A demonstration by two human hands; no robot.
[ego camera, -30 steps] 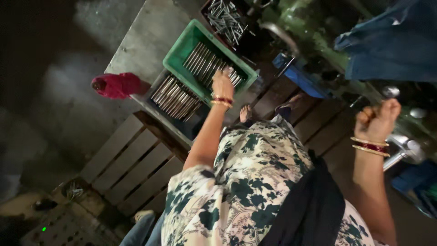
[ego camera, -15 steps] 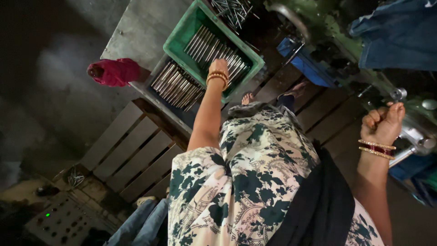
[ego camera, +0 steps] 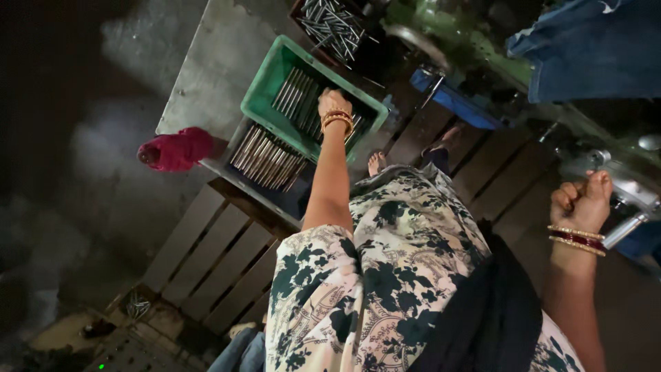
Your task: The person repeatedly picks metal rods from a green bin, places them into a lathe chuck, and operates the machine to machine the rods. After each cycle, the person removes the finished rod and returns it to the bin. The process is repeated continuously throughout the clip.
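My left hand (ego camera: 334, 105) reaches down into a green plastic crate (ego camera: 265, 103) filled with several metal rods (ego camera: 296, 93). The fingers are down among the rods and hidden behind the back of the hand. Bangles ring that wrist. My right hand (ego camera: 582, 200) is closed in a fist at the right, around the end of a shiny metal lever (ego camera: 626, 226) on a machine. My floral dress (ego camera: 385, 269) and a dark scarf fill the bottom middle.
A grey tray of rods (ego camera: 265, 157) sits under the green crate on a metal table (ego camera: 206, 62). A pink cloth (ego camera: 175, 148) lies at its left. Wooden pallets (ego camera: 206, 251) cover the floor. A dark box of rods (ego camera: 330, 21), a green machine (ego camera: 468, 41) and someone's denim clothing (ego camera: 592, 48) are at the top.
My left hand has stretched forward and lowered into the green crate among the rods. The right hand keeps its fist at the lever. The view has swung slightly.
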